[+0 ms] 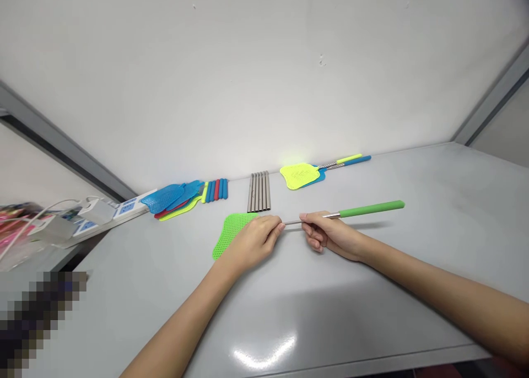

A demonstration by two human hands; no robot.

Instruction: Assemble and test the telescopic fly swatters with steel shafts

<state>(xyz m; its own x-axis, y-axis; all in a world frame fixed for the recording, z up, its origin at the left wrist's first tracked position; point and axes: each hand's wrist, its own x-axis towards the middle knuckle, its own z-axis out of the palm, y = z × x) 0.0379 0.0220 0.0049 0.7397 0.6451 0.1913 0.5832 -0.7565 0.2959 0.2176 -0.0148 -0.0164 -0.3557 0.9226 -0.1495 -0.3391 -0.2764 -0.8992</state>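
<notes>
A green fly swatter (372,208) with a metal rod is held level between both hands, just over the grey table. My left hand (261,236) is closed around the rod near the perforated green head and covers part of that head. Farther along, my right hand (328,232) pinches the metal rod between thumb and fingers, close to where the green handle begins. Behind my left hand, several metal tubes (259,192) lie side by side.
A yellow fly swatter (300,176) overlaps a blue one (356,160) by the wall. At left are blue swatter heads (165,197) and several coloured handles (217,190). A power strip (119,212) with white chargers (97,210) runs along the table's left edge.
</notes>
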